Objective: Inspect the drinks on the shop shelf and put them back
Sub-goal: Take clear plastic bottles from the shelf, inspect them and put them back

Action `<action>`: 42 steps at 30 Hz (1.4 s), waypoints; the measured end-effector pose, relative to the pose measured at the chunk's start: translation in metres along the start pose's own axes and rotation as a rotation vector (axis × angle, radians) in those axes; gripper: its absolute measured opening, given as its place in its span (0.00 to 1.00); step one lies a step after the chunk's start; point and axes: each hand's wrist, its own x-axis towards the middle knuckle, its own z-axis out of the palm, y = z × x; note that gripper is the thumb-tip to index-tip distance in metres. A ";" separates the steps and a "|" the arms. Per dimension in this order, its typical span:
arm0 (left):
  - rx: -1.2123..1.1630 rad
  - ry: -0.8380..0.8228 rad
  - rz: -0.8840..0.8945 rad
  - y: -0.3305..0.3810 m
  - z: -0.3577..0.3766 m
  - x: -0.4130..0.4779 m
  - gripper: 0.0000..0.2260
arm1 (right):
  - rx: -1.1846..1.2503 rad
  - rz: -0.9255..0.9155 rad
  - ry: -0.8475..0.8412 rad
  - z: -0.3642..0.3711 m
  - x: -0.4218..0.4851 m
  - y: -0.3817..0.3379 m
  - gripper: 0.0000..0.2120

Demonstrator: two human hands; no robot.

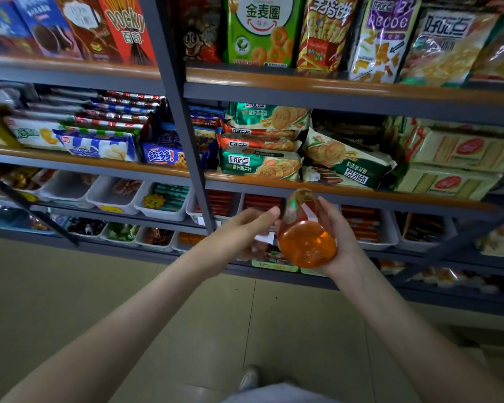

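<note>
A clear plastic bottle of orange drink [306,242] is held in front of the shelves, tilted so its round base faces me and its neck points away and up. My right hand [336,237] grips it from the right side and underneath, fingers curled along the bottle's body. My left hand [245,228] is just to the left of the bottle, its fingertips reaching toward the bottle's upper part; whether they touch it is unclear. The bottle's cap is hidden.
Grey metal shelves [332,96] with wooden-coloured edges hold snack bags, biscuit packs [259,164] and Pocky boxes [125,27]. White bins [163,212] of small snacks fill the lower shelves. A grey upright post [184,120] runs between the bays. Beige floor tiles lie below.
</note>
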 end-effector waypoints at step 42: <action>0.972 0.368 0.959 0.178 0.007 0.020 0.29 | -1.137 -1.712 -0.143 0.046 -0.081 -0.149 0.55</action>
